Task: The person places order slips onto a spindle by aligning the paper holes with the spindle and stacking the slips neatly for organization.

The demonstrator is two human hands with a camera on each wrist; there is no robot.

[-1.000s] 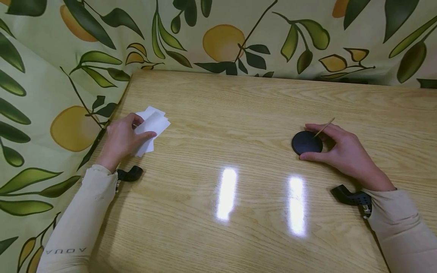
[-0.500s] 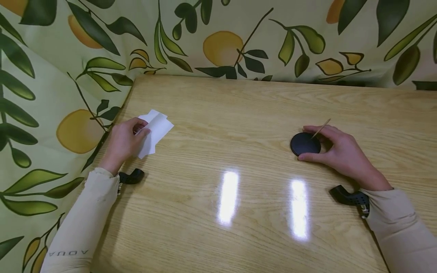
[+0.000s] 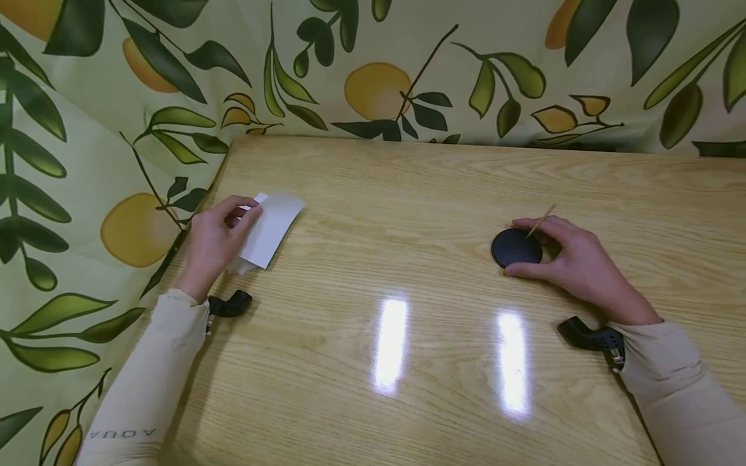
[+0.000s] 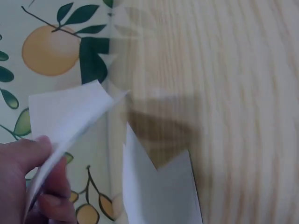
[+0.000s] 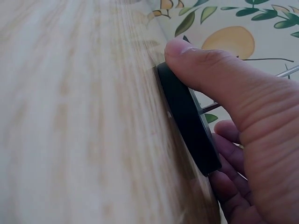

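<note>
White sheet [image 3: 272, 228] is pinched along one edge by the left hand [image 3: 211, 241], with the thumb on one face and curled fingers behind the other. From that grip it reaches out past the fingertips, to the right of the hand in the head view. The left wrist view shows more white paper [image 4: 163, 200] just beside the pinched piece, with a notch in its outline; whether the two are joined I cannot tell.

Well apart, toward the table's right side, the right hand [image 3: 574, 264] holds a black disc [image 3: 513, 250] by its rim, thumb at the near edge and fingers at the far one, so the disc sits between them, level with the wooden table [image 3: 326, 362]. A thin stick [image 3: 542, 220] rises from the disc, tilted, passing beside the fingers in the head view
</note>
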